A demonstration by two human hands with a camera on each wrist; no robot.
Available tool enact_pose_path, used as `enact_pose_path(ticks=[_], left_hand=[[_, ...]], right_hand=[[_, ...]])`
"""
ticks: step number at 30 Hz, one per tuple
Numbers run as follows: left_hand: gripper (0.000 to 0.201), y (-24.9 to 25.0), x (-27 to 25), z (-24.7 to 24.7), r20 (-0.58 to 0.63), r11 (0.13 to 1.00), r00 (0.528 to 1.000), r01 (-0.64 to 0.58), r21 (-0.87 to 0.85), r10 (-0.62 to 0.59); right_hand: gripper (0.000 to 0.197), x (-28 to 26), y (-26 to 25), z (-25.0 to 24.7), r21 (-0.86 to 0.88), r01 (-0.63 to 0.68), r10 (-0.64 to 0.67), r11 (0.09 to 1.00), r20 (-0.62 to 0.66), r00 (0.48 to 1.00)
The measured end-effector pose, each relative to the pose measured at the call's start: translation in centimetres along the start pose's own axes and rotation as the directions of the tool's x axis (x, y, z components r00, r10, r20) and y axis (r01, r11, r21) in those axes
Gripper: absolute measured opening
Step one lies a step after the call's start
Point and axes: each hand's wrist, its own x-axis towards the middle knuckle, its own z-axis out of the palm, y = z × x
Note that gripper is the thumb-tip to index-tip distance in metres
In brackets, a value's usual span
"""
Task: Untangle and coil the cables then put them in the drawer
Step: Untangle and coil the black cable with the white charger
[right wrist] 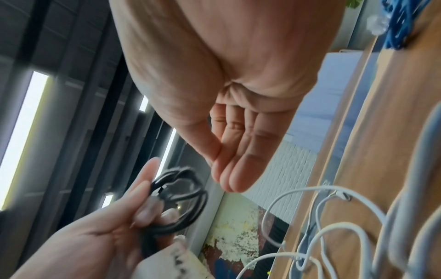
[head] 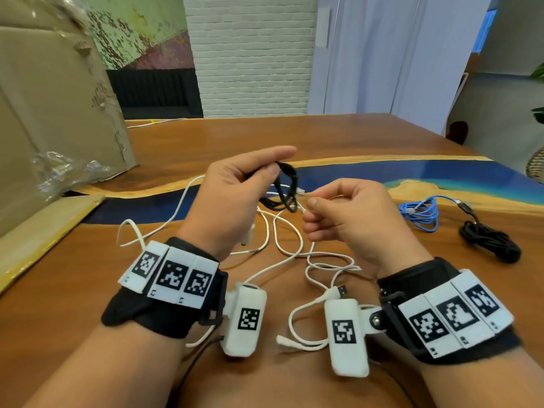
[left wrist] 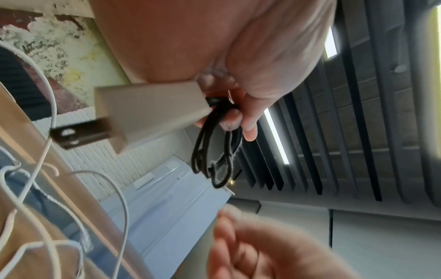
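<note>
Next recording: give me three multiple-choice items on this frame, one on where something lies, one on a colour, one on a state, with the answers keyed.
1. Where does the blue cable lie?
A. on the table to the person's right
B. in the left hand
C. on the cardboard box

2. What colour is the coiled cable held in the left hand?
A. white
B. black
C. blue

3. How are the white cables on the table?
A. neatly coiled
B. loose and crossing one another
C. bundled with a tie

Answers: 1 A, the head view shows it bunched on the wood beside a black bundle; 2 B, dark loops hang from the fingers; 3 B, strands sprawl and overlap between the wrists.
</note>
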Motion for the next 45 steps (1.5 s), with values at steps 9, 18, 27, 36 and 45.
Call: enact_pose_path(ticks=[9,18,27,36,45], left_hand=[[0.032,0.0,0.1,-0.6,-0.030,0.992,0.998,0.042,-0.118,-0.046],[0.033,-0.2,-0.5,0.2,0.098,0.962,0.991,0.110,-0.251,-0.088],[0.031,-0.9,0.0,0.1,0.062,0.950,0.985,0.170,-0.264,-0.159],[0.031,-0.6,0.2,-0.1,0.070,0.858,0.986,0.169,-0.484,-0.155],[0.029,-1.1,-0.2,0.1,0.165,0.903,0.979,0.179,-0.391,-0.123]], right_hand=[[0.024,-0.6,-0.4,1.2,0.191,-0.127,0.115,0.973,0.075,0.991],[0.004,-1.0,0.7,2.8,0.336,-0.181,0.148,0.924,0.122,0.982],[0.003,-0.8,0.4,2.3,0.438,-0.138,0.130,0.888,0.048,0.990],[0.031,-0.5,0.4,2.0,0.506,-0.126,0.076,0.854,0.118,0.990],[0.032,-0.7,0.3,2.0,0.476,-0.158,0.098,0.865,0.150,0.984]])
